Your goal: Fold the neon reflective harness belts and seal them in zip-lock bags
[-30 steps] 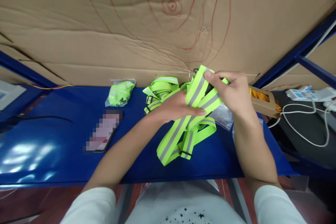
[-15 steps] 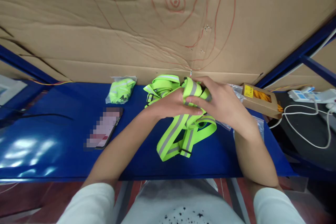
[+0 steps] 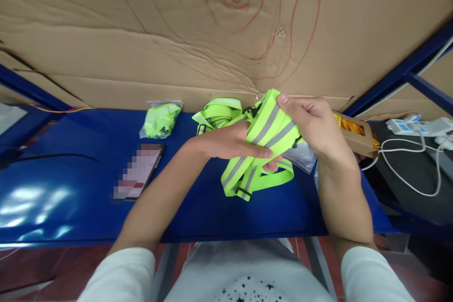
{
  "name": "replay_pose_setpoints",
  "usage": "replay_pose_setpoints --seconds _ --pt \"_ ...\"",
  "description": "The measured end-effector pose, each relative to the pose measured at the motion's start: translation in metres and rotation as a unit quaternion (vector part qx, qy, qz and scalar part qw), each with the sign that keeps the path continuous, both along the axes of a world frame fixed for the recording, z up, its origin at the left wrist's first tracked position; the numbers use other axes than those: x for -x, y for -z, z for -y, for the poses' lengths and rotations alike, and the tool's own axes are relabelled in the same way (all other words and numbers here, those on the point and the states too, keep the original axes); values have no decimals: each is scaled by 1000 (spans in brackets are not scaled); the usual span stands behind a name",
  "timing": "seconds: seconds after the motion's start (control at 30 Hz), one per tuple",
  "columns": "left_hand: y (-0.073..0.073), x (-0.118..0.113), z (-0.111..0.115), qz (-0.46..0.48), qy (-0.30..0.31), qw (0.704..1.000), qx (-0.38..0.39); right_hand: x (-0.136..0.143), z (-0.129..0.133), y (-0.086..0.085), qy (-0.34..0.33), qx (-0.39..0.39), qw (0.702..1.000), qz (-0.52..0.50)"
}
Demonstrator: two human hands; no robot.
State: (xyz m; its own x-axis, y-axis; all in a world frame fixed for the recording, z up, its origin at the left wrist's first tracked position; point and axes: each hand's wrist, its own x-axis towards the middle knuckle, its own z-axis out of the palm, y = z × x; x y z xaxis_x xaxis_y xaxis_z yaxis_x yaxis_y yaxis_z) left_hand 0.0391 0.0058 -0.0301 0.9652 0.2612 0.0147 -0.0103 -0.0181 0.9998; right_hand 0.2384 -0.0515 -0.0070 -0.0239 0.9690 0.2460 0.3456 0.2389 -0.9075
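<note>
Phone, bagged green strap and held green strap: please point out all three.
Phone [image 3: 143, 169]: head view, screen.
Bagged green strap [image 3: 161, 121]: head view, middle of bundle.
Held green strap [image 3: 267, 125]: head view, grey stripe.

From where I sit, I count two hands: one left hand [image 3: 230, 142] and one right hand [image 3: 316, 125]. I make out three lots of green strap: one bagged lot [image 3: 162, 120], one coil [image 3: 222, 109] and one bundle [image 3: 271, 127] in the hands; how many straps each contains, I can't tell. On them I see at least four black buckles [image 3: 244, 193]. I get one phone [image 3: 139, 172], one table [image 3: 85, 151] and one small box [image 3: 367, 144], its yellow contents [image 3: 352, 126] too jumbled for me to number. Loose clear bags [image 3: 302, 156]: one for certain, with a sliver of a possible second.
</note>
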Motion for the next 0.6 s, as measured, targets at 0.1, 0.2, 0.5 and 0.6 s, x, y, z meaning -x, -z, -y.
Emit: replay_pose_setpoints --seconds 0.1,0.2,0.5,0.6 --pt "-3 3 -1 10 38 999 -6 -1 -4 3 -22 12 999 -26" --pt "-3 3 -1 23 55 998 -6 -2 -7 4 -24 -24 999 42" --pt "6 5 -6 -6 -47 990 -132 9 -2 6 -125 -81 960 239" --pt "6 4 0 10 -90 994 -59 12 0 5 -101 -119 963 221"
